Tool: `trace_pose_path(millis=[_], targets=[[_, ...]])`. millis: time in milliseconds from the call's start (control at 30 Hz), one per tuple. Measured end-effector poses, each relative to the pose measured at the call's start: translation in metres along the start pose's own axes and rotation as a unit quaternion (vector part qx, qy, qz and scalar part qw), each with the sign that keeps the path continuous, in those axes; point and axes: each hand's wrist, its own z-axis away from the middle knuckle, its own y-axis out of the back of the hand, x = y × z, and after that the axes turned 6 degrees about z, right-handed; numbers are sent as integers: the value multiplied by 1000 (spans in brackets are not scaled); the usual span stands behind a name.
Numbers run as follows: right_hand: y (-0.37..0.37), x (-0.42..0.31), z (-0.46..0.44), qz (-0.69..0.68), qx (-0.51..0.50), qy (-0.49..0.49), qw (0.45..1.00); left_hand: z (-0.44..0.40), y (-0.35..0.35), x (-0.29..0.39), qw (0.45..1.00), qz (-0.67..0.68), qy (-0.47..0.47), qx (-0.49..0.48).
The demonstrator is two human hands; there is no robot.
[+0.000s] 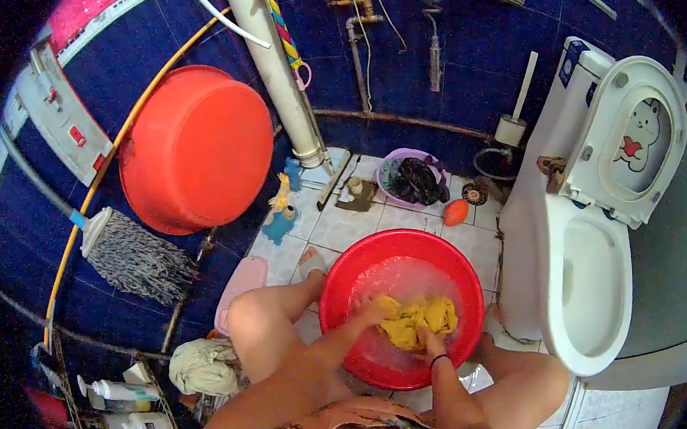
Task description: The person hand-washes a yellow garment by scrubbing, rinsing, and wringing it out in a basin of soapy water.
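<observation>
A wet yellow cloth (411, 326) lies bunched in cloudy, sudsy water inside a red basin (337, 263) on the floor, between my bent legs. At the cloth's left edge, my left hand (369, 309) is closed on the fabric, its fingers partly hidden by folds. My right hand (431, 342) grips the cloth from its near side, with a dark band on the wrist. Both hands are low in the basin, close to the water.
A toilet (591, 285) with raised lid stands right. Behind the basin are a purple tub (385, 174) with a black bag and an orange object (455, 213). A large red tub (198, 150) and a mop (136, 257) are left; bottles (124, 391) stand lower left.
</observation>
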Motion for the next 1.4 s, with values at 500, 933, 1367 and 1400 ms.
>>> trace_pose_path(millis=[500, 933, 1367, 1400], targets=[[-24, 50, -85, -219, -172, 159, 947, 91, -23, 90, 842, 421, -316, -119], [-24, 5, -14, -410, -148, 143, 888, 87, -5, 105, 904, 345, -252, 13], [-18, -16, 26, -122, -52, -21, 991, 17, 8, 13, 979, -62, -156, 115], [-20, -18, 32, -113, -30, -46, 992, 25, -3, 17, 979, -76, -168, 88]])
